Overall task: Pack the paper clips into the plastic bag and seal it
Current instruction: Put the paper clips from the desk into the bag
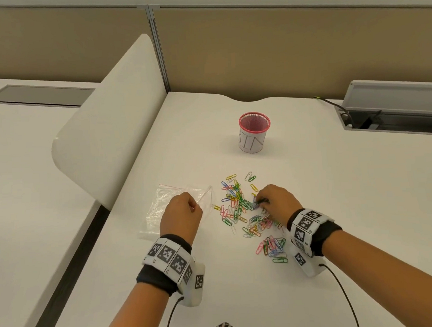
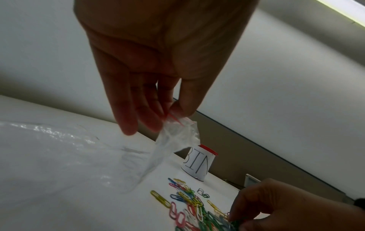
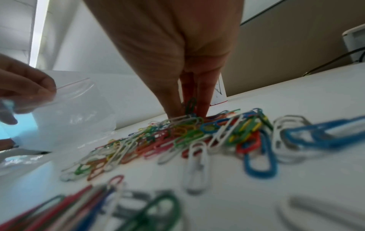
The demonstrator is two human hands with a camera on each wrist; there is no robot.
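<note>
My left hand (image 1: 181, 212) pinches the plastic bag (image 1: 162, 208) by its lifted mouth, which opens toward the paper clips (image 1: 240, 209) just beside it. My right hand (image 1: 274, 201), the nearer grip, pinches clips from the pile on the surface (image 1: 336, 182).

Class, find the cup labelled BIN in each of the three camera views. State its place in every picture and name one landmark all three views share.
Head view: the BIN cup stands upright on the desk, above centre, beyond the paper clips.
Left wrist view: BIN cup right of centre, low, partly behind the plastic bag.
Right wrist view: only a sliver of the BIN cup shows behind the right hand.
Shared landmark: the paper clips.
</note>
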